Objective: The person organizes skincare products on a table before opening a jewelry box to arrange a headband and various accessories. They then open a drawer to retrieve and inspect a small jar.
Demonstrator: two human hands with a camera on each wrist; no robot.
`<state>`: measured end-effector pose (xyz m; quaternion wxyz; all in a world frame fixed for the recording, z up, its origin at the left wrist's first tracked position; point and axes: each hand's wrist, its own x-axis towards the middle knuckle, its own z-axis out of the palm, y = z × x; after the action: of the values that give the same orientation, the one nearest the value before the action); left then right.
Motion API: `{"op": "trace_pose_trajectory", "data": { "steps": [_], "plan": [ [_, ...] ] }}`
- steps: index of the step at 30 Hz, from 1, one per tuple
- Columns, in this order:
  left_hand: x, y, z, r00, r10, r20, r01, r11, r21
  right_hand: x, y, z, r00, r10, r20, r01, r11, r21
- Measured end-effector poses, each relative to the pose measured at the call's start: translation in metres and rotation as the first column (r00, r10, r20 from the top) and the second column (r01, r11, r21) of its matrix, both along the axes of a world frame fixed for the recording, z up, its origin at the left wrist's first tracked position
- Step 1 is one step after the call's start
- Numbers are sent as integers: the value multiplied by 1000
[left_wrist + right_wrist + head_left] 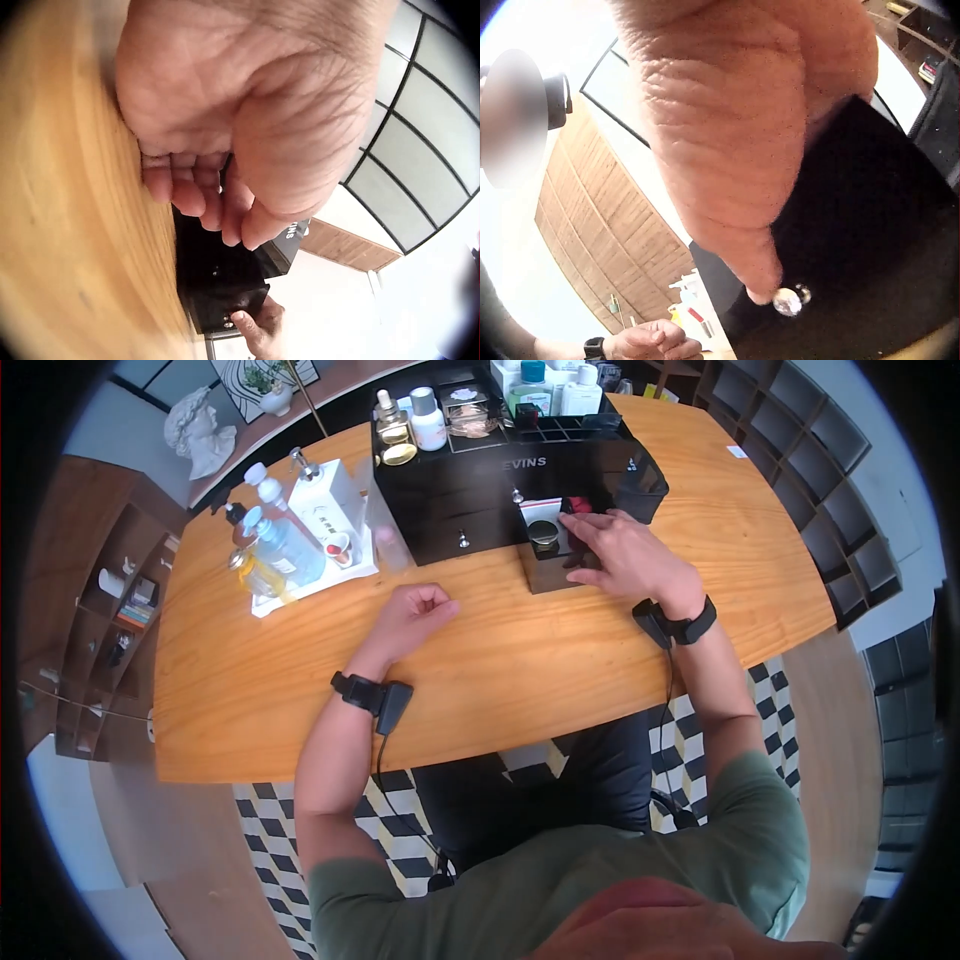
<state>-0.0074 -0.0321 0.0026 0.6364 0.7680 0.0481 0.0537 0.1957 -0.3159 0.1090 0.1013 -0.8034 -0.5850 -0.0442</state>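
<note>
My right hand (632, 555) lies over a pulled-out drawer (553, 576) of the glossy black cosmetics organizer (440, 495). Its fingers reach over the drawer's inside, fairly straight, and the thumb is at the front panel, right by the clear round knob (787, 301). Inside the drawer show a dark-lidded round jar (543, 534), a white box with a red stripe (541, 511) and something red (577, 506), partly covered by the fingers. On the wooden table, left of the drawer, my left hand (412, 622) rests with its fingers loosely curled, holding nothing.
To the left stands a white tray (330, 582) with pump bottles and a white dispenser (325, 505). Bottles, including a white one (428, 420), stand on top of the organizer. The table's (480, 680) near edge is by the person's lap.
</note>
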Motion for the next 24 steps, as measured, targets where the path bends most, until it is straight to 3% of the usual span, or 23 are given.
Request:
{"op": "trace_pose_trajectory", "data": {
  "steps": [4, 7, 12, 16, 18, 19, 21, 22, 24],
  "plan": [
    [0, 0, 1, 999, -5, -39, 5, 1000, 0, -17, 13, 17, 992, -35, -121, 21, 993, -118],
    [-1, -2, 3, 1000, 7, -30, -7, 1000, -2, -13, 17, 13, 977, 27, -212, -40, 998, -56],
    [3, 3, -3, 999, -8, -47, 9, 1000, 20, -9, 13, -4, 979, 154, -137, -127, 974, 188],
    [3, 3, -2, 998, -16, -60, 17, 1000, 5, -5, 4, -10, 985, 158, -67, -134, 954, 268],
    [3, 2, 0, 999, -24, -37, 24, 1000, -4, -7, 1, -8, 983, 130, 126, -168, 911, 376],
    [3, 2, -1, 1000, -25, -18, 25, 1000, -17, -9, 2, -7, 983, 129, 128, -169, 911, 377],
    [4, 1, -3, 1000, -13, -10, 13, 1000, -1, -13, 5, -6, 998, -21, 67, -12, 889, 458],
    [4, 1, -5, 1000, -1, -3, 1, 1000, 14, -15, 7, -8, 998, -23, 63, -9, 889, 458],
    [5, 1, -6, 1000, 1, -1, -1, 1000, 0, -16, 14, -14, 969, -234, 80, 171, 868, 467]
  ]
}}
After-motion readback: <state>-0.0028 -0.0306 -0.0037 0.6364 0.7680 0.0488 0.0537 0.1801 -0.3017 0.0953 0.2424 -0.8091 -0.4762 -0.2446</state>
